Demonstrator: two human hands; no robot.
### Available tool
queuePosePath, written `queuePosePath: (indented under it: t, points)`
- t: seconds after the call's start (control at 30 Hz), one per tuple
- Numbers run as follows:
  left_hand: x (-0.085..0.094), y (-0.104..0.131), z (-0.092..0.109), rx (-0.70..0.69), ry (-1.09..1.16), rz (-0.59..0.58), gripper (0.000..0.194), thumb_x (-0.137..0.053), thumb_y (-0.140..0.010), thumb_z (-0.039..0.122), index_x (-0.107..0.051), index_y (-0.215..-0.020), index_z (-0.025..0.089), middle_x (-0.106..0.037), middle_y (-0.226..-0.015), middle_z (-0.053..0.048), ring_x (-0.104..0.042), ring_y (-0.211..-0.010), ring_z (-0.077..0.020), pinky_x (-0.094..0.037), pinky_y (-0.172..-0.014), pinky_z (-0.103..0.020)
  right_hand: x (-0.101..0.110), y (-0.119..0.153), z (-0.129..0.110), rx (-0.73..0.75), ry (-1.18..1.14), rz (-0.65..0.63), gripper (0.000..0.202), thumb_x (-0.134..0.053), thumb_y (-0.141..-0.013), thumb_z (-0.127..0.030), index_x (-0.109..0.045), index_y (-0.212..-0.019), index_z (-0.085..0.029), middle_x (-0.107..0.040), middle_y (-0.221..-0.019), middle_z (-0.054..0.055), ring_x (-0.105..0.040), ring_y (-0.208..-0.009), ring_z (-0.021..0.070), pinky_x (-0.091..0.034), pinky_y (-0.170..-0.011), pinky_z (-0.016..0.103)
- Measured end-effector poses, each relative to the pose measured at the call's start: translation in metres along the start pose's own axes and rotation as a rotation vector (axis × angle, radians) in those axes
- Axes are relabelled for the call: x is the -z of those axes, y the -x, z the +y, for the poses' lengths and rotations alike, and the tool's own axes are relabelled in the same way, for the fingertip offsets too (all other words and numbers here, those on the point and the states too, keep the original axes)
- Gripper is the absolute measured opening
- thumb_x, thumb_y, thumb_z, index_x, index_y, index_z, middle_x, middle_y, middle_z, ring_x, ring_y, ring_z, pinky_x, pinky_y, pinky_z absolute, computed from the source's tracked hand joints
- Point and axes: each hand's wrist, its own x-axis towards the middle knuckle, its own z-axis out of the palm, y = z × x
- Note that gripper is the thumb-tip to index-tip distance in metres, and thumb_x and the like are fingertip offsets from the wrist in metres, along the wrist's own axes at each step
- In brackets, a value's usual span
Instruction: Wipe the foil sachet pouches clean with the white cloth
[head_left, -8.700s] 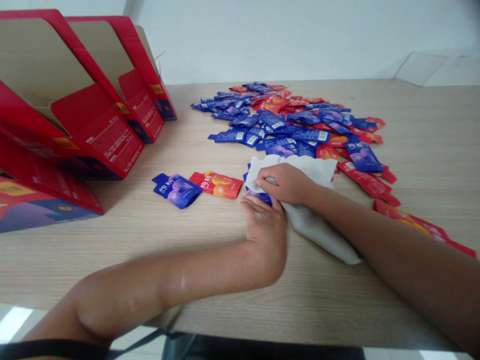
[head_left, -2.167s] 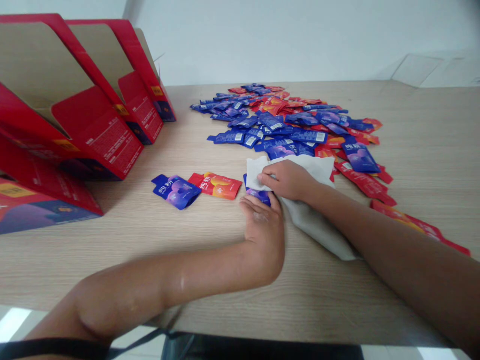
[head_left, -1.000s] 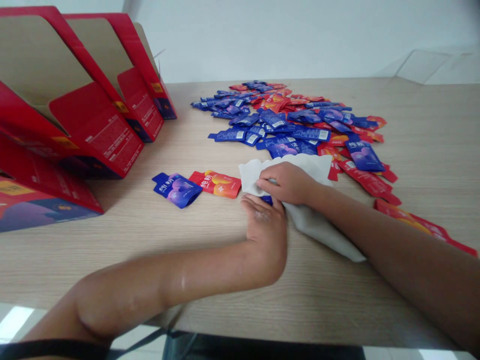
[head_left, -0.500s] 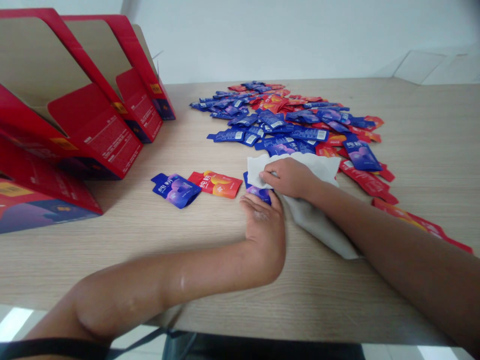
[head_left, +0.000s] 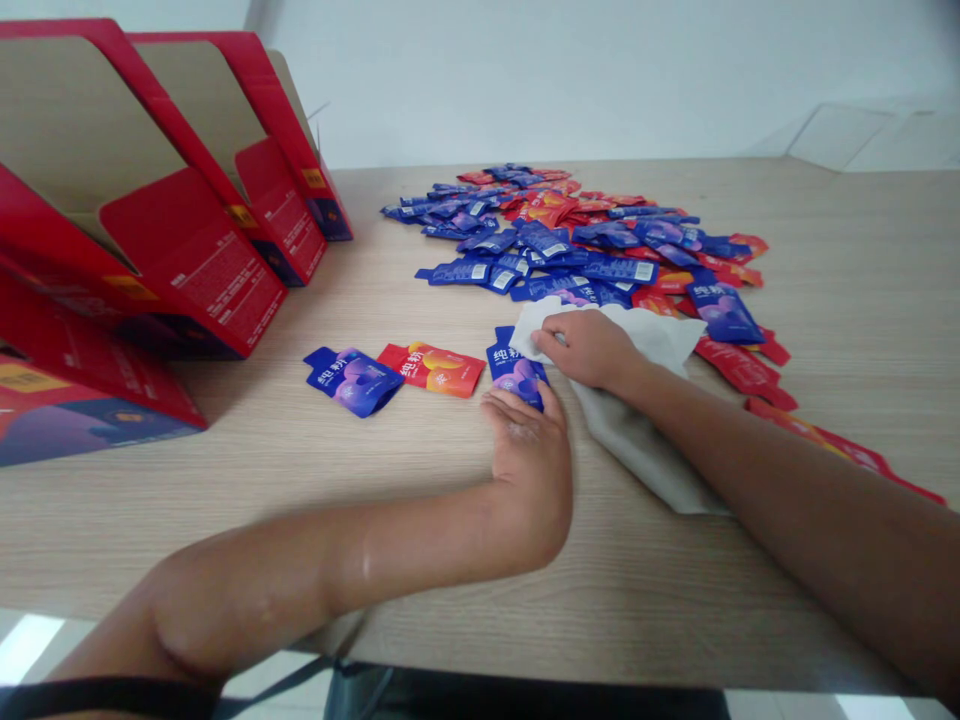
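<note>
Blue packet (head_left: pixel 517 372) lies on the worktop (head_left: pixel 360 300) under my open left fingers (head_left: pixel 512 403), my right fingers (head_left: pixel 566 325) grip the cloth (head_left: pixel 656 337), and this looks like wiping, so a next rub needs it still.

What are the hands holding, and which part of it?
The right hand grips the white cloth near its left end; the left hand presses the blue pouch by its near end.
</note>
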Motion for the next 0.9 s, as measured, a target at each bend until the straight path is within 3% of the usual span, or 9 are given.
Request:
queuePosePath:
  t: [0.2, 0.4, 0.67, 0.9]
  points:
    - [0.001, -0.001, -0.001, -0.020, -0.022, -0.007, 0.051, -0.030, -0.093, 0.002, -0.043, -0.142, 0.007, -0.061, -0.123, -0.035, -0.065, -0.112, -0.0340, -0.051, -0.092, -0.052, 0.011, 0.006, -0.012, 0.075, -0.179, 0.150, 0.040, -0.038, -0.093, -0.037, -0.062, -0.068, -0.017, -0.062, -0.065, 0.003, -0.049, -0.060, 0.0143, -0.027, -0.059, 0.029]
    - [0.000, 0.000, -0.001, 0.002, 0.034, 0.017, 0.045, -0.033, -0.092, 0.001, -0.049, -0.134, -0.001, -0.060, -0.123, -0.036, -0.064, -0.114, -0.0337, -0.051, -0.092, -0.050, 0.006, 0.009, -0.022, 0.277, -0.218, -0.081, 0.035, -0.044, -0.091, -0.037, -0.071, -0.082, -0.017, -0.070, -0.080, 0.006, -0.057, -0.074, 0.0169, -0.032, -0.066, 0.028]
    - [0.000, 0.001, -0.002, 0.008, 0.022, 0.016, 0.046, -0.030, -0.092, 0.001, -0.049, -0.134, 0.000, -0.059, -0.121, -0.039, -0.064, -0.112, -0.0360, -0.051, -0.090, -0.049, 0.005, 0.007, -0.020, 0.234, -0.160, -0.108, 0.036, -0.043, -0.091, -0.037, -0.071, -0.082, -0.017, -0.070, -0.077, 0.006, -0.057, -0.071, 0.0166, -0.031, -0.064, 0.028]
    - [0.002, 0.001, -0.002, 0.000, 0.036, -0.001, 0.051, -0.030, -0.092, 0.001, -0.047, -0.139, 0.010, -0.062, -0.124, -0.032, -0.066, -0.111, -0.0319, -0.051, -0.089, -0.051, 0.003, 0.003, -0.014, 0.160, -0.063, -0.101, 0.040, -0.040, -0.093, -0.038, -0.071, -0.078, -0.016, -0.070, -0.077, 0.007, -0.056, -0.070, 0.0169, -0.030, -0.063, 0.028]
